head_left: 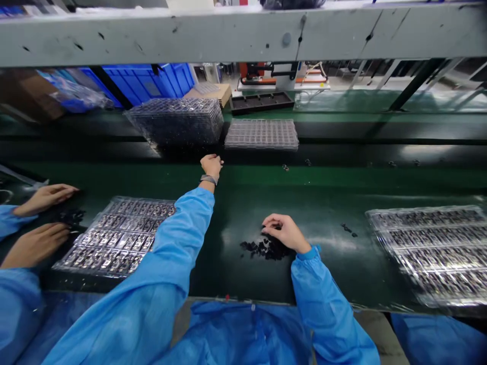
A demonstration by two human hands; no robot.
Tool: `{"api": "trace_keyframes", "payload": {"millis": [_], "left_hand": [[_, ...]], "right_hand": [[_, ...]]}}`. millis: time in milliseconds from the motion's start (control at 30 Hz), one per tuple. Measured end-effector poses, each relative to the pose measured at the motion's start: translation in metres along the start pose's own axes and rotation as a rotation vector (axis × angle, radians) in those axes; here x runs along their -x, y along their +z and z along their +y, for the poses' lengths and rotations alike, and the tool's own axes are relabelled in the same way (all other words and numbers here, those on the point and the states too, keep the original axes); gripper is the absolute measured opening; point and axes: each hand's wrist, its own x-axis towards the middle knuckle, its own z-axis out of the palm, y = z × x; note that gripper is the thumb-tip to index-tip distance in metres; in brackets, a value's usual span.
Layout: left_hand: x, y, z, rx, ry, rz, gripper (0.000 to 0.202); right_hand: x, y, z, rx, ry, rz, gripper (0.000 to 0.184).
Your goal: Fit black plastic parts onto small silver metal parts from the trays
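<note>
My left hand point(212, 166) reaches far forward over the dark belt, a band on its wrist. Its fingers are curled closed, and what they may hold is hidden. Just beyond it stand a tall stack of clear plastic trays point(182, 121) and a lower stack of clear trays point(262, 134). Close to me, my right hand point(283, 232) is over a loose pile of small black pieces point(262, 248). Its thumb and fingers are pinched together, with a dark bit showing at the tips that looks like one of those pieces.
Filled parts trays lie left point(117, 238) and right point(437, 248) on the green surface point(228, 213). A co-worker's hands point(41, 241) are at far left beside more black pieces. Small metal parts point(285, 168) dot the belt. A shelf beam point(243, 35) crosses above.
</note>
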Motion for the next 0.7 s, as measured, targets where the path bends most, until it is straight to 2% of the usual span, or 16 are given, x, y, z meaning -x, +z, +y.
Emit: {"api": "trace_keyframes", "payload": {"millis": [100,167,233,333,433,567,700], "left_hand": [[0.036,-0.009,-0.001,0.358,-0.041,-0.051,0.025],[0.07,-0.017,-0.01,0.636,-0.109,-0.165,0.02],[0.108,-0.024,-0.022,0.766,-0.19,-0.293,0.02],[0.159,-0.03,-0.038,0.745,-0.245,-0.44,0.027],[0.191,-0.033,-0.045,0.628,-0.16,-0.562,0.029],[0.212,-0.036,-0.045,0.401,-0.004,-0.773,0.027],[0.225,-0.039,-0.046,0.303,0.043,-0.923,0.028]], "right_hand": [[0.001,-0.001,-0.002,-0.078,0.027,-0.008,0.028],[0.002,-0.002,-0.004,-0.103,0.045,-0.022,0.029],[0.002,-0.002,-0.006,-0.095,0.052,-0.045,0.026],[0.002,0.001,-0.006,-0.062,0.054,-0.074,0.019],[0.001,0.004,-0.003,-0.051,0.062,-0.06,0.016],[-0.001,0.006,0.002,-0.049,0.064,0.003,0.017],[-0.003,0.003,0.007,-0.05,0.063,0.055,0.02]]}}
